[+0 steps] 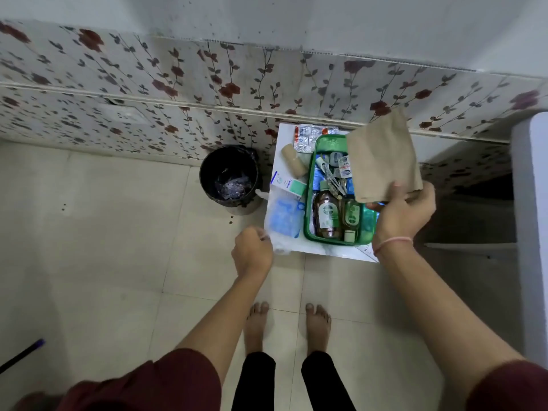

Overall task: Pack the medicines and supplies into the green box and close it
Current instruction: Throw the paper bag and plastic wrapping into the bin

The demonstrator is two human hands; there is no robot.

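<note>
An open green box (pixel 310 185) sits on a small white table (pixel 335 252) against the wall. It holds a brown Dettol bottle (pixel 326 213), a smaller green bottle (pixel 351 213), tubes and sachets. My right hand (pixel 404 213) grips a flat brown paper packet (pixel 382 161) above the box's right side. My left hand (pixel 252 252) is closed at the table's front left corner, next to a clear bag of blue items (pixel 284 216). Outside the box lie a tan bandage roll (pixel 293 160), a white and green carton (pixel 289 185) and blister strips (pixel 308 137).
A black waste bin (pixel 228 176) stands on the tiled floor just left of the table. A white piece of furniture (pixel 530 232) rises at the right. The flowered wall runs behind the table. My bare feet are below the table's front edge.
</note>
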